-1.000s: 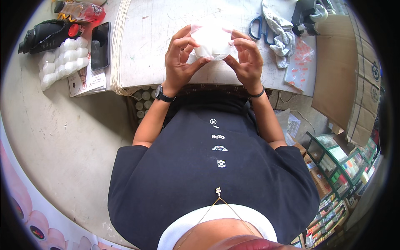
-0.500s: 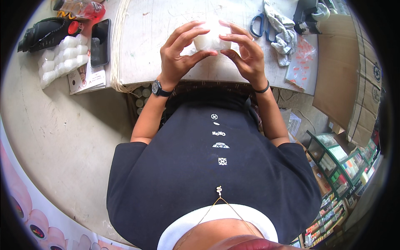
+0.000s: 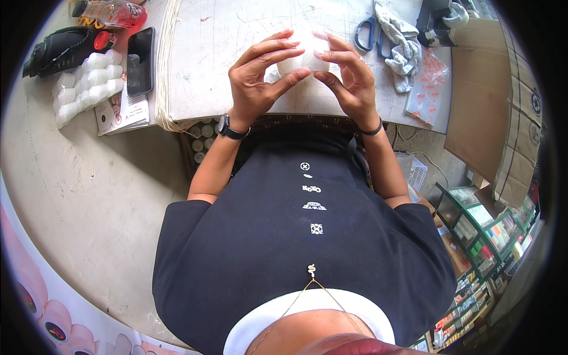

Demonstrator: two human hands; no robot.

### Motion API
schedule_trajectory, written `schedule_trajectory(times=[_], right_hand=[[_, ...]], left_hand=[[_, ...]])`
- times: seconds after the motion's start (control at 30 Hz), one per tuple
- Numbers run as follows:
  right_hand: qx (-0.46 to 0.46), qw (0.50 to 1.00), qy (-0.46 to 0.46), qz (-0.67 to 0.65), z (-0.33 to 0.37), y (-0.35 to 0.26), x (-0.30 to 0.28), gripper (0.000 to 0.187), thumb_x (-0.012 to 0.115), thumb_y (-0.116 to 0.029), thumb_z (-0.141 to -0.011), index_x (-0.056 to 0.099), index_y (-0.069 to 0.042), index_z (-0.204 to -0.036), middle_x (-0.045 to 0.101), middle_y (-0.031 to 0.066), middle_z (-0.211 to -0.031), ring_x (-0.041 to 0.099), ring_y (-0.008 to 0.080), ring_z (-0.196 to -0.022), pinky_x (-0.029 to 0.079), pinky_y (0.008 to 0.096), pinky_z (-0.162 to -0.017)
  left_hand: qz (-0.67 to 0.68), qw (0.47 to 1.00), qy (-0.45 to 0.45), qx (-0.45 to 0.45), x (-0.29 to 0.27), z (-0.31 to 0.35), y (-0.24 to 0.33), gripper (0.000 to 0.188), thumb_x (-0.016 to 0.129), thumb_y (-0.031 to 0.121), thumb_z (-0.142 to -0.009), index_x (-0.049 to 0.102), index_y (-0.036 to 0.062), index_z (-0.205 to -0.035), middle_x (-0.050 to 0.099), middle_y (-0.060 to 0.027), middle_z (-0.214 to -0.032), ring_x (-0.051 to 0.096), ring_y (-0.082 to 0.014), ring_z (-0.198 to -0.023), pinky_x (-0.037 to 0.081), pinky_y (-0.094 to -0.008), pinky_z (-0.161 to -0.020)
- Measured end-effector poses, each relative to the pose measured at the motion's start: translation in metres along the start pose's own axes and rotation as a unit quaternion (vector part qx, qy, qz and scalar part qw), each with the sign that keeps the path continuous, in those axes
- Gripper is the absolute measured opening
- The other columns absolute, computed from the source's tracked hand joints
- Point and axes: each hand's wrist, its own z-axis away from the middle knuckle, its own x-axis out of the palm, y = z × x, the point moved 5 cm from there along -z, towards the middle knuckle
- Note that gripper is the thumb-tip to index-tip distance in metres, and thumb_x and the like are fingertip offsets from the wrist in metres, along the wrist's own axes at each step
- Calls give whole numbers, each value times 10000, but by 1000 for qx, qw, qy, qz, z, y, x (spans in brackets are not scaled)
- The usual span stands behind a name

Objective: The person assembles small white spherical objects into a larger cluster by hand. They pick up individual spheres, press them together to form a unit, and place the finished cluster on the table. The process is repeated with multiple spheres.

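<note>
A small white, rounded bundle (image 3: 305, 58), seemingly wrapped in clear plastic, sits on the white worktop (image 3: 219, 97) between my hands. My left hand (image 3: 260, 74) curls round its left side, fingertips on top and thumb at the near edge. From the right, my right hand (image 3: 351, 74) grips it the same way, the two thumbs almost meeting. Glare washes out the bundle's far part, and my fingers cover its sides.
Blue-handled scissors (image 3: 365, 36) lie right of my hands beside a grey-white cloth (image 3: 403, 47) and a printed plastic bag (image 3: 427, 89). Cord (image 3: 164, 89) runs along the worktop's left edge. Further left are a phone (image 3: 140, 62), a pack of white pieces (image 3: 89, 86) and bottles (image 3: 115, 15). Cardboard (image 3: 478, 100) stands right.
My left fingers and thumb have shifted slightly over the bundle, and my right fingers sit a little lower. The plastic's folds look different; both hands stay on it.
</note>
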Motion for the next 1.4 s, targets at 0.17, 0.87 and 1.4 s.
schedule_trajectory(times=[0.17, 0.87, 1.4], right_hand=[[-2, 1000, 14, -14, 2, 1, 0, 330, 785, -18, -817, 693, -43, -1133, 575, 168, -1388, 516, 286, -1343, 435, 394, -1093], [-26, 999, -20, -13, 0, -11, -6, 354, 807, -98, -826, 689, -57, -1157, 550, 164, -1414, 505, 275, -1346, 405, 407, -1120], [37, 996, -17, -79, -16, -7, -11, 156, 814, -76, -816, 750, -36, -953, 660, 196, -1272, 610, 264, -1211, 450, 395, -1048]], left_hand=[[-34, 998, 18, 51, 2, -3, 4, 270, 868, 96, -740, 792, 92, -999, 730, -51, -1064, 674, -249, -1134, 514, -419, -1041], [41, 997, -64, 32, -12, -2, -1, 632, 921, 77, -673, 556, 44, -1188, 384, -219, -1506, 442, -363, -1389, 488, -487, -1097], [54, 998, -40, -14, 5, -8, 8, 290, 807, -6, -796, 730, -16, -1076, 647, -144, -1236, 584, -297, -1262, 551, -409, -1015]])
